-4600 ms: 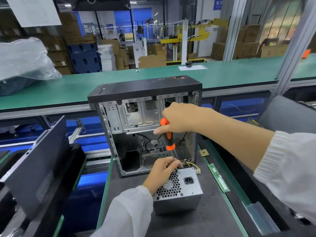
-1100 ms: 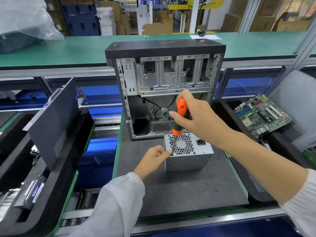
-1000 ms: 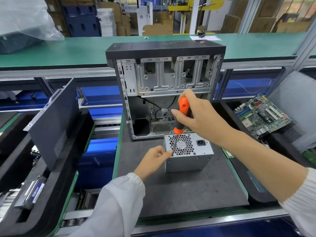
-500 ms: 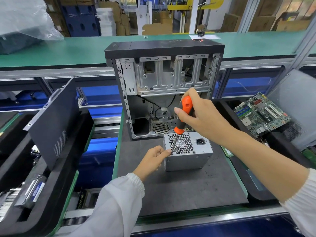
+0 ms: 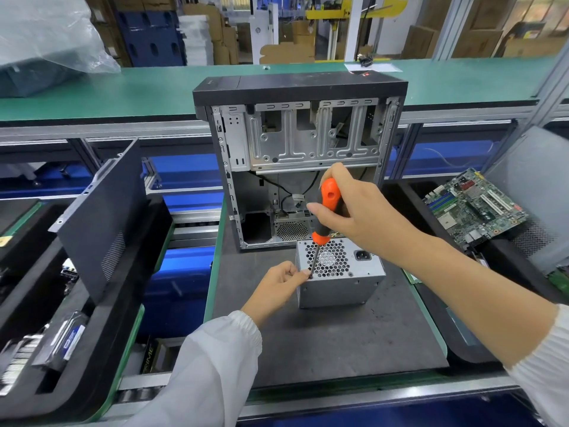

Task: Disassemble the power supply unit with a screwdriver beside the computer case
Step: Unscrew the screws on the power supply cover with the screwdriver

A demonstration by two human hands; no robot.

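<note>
The silver power supply unit (image 5: 341, 280) stands on the dark mat with its honeycomb fan grille facing up, just in front of the open computer case (image 5: 303, 155). My right hand (image 5: 351, 211) grips the orange-and-black screwdriver (image 5: 327, 208), held nearly upright. Its tip meets the unit's near-left top corner. My left hand (image 5: 277, 286) sits against that corner, fingers curled and pinching at the screwdriver's tip and shaft.
A detached black side panel (image 5: 101, 217) leans in a black tray on the left. A green motherboard (image 5: 474, 208) lies in a tray on the right, beside a grey panel (image 5: 535, 192). A green bench (image 5: 123, 87) runs behind the case. A hard drive (image 5: 66, 343) lies lower left.
Between 4.6 s and 1.1 s ago the view pulled back and the screwdriver went to the unit's near-left corner. Over the last second both hands have stayed there, the handle shifting slightly.
</note>
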